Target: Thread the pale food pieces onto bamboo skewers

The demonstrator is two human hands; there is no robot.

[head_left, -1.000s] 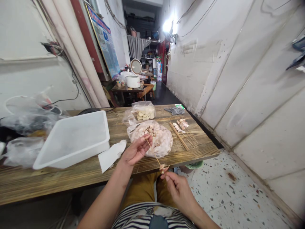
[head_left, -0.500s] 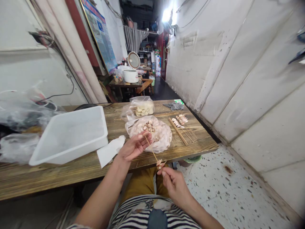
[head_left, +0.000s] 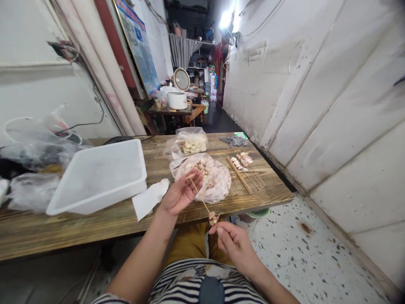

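Observation:
My left hand (head_left: 183,192), palm turned up, has thumb and forefinger pinched at the upper tip of a thin wooden skewer (head_left: 200,195). Between those fingertips is a small pale piece, apparently a garlic clove (head_left: 191,176), partly hidden by the fingers. Several garlic cloves (head_left: 213,218) are threaded low on the skewer. Just below them, my right hand (head_left: 232,242) is closed around the skewer's lower end. Behind my left hand lies a clear plastic bag of garlic cloves (head_left: 217,179) on the wooden table (head_left: 177,215).
Left on the table are a white plastic tub (head_left: 98,177), a white paper sheet (head_left: 150,196) and crumpled plastic bags (head_left: 34,192). Farther back sits a bag of pale slices (head_left: 194,143). To the right are loaded garlic skewers (head_left: 238,164), bare sticks (head_left: 239,176) and a grey crumpled bag (head_left: 234,141).
The whole view has shifted slightly to the right. The left fingers have closed in around the skewer's tip; the right hand keeps its hold below the cloves.

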